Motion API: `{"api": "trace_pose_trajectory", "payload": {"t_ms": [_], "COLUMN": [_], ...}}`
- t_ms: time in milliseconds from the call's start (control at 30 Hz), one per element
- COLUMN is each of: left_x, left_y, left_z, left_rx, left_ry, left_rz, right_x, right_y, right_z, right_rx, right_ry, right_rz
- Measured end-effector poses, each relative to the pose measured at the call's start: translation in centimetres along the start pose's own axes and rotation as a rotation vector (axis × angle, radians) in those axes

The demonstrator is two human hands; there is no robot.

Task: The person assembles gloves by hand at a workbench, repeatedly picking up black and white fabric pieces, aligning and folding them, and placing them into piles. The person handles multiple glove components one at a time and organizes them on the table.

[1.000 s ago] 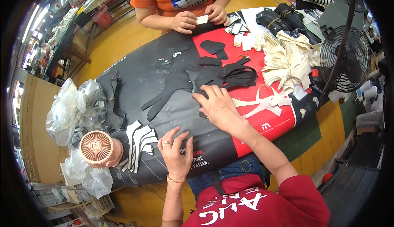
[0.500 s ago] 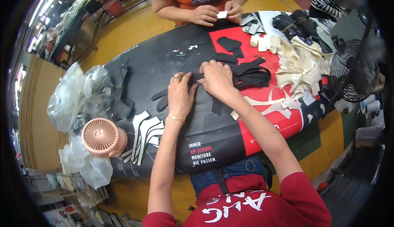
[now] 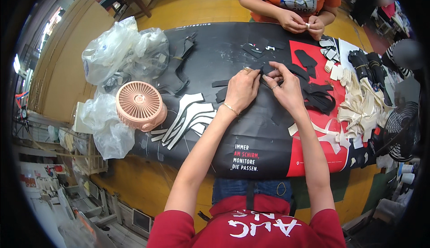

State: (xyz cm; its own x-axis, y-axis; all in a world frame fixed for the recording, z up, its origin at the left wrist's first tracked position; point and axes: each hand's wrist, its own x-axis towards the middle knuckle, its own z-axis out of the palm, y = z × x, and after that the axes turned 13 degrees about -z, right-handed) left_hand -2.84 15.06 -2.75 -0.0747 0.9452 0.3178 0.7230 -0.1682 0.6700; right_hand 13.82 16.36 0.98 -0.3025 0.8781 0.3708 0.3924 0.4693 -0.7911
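A long table with a black (image 3: 275, 151) and red covering (image 3: 333, 160) fills the middle of the view. A co-worker in an orange shirt (image 3: 291, 1) stands at its far side. Clear plastic bags (image 3: 112, 51) are heaped at the table's left end, and a pile of cream strips (image 3: 358, 104) spreads over the right. A pink fan (image 3: 139, 104) stands next to the bags, with curved white pieces (image 3: 190, 116) fanned out just beside it. Right of the person's right hand (image 3: 286, 86) lies a loose cluster of black pieces (image 3: 319, 96). The left hand (image 3: 242, 88) is bent low over the table, fingers bunched; the right has its thumb and index finger curved in from the other side. Two dark tails (image 3: 220, 84) stick out left of the left hand, partly covered by it. Between the two hands, right at the fingertips, is a small dark edge of black material (image 3: 262, 70); whether either hand pinches it or only touches it, I cannot tell. Smallest is a pale scrap (image 3: 307, 25) at the co-worker's fingertips.
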Motion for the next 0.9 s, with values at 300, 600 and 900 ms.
{"api": "trace_pose_trajectory", "payload": {"t_ms": [300,600,900], "left_x": [-0.2,-0.7,-0.4], "left_y": [-0.5,0.7,-0.7], "left_z": [0.0,-0.6,-0.3], "left_rx": [-0.027,0.023,-0.046], "left_ry": [0.021,-0.07,-0.029], "left_rz": [0.034,-0.038,-0.036], "right_x": [-0.4,-0.7,-0.2], "right_y": [1.5,1.8,2.4], "right_z": [0.5,-0.2,-1.0], "right_rx": [0.094,0.321,0.397], "right_ry": [-0.042,0.056,-0.018], "right_rz": [0.069,0.162,0.179]}}
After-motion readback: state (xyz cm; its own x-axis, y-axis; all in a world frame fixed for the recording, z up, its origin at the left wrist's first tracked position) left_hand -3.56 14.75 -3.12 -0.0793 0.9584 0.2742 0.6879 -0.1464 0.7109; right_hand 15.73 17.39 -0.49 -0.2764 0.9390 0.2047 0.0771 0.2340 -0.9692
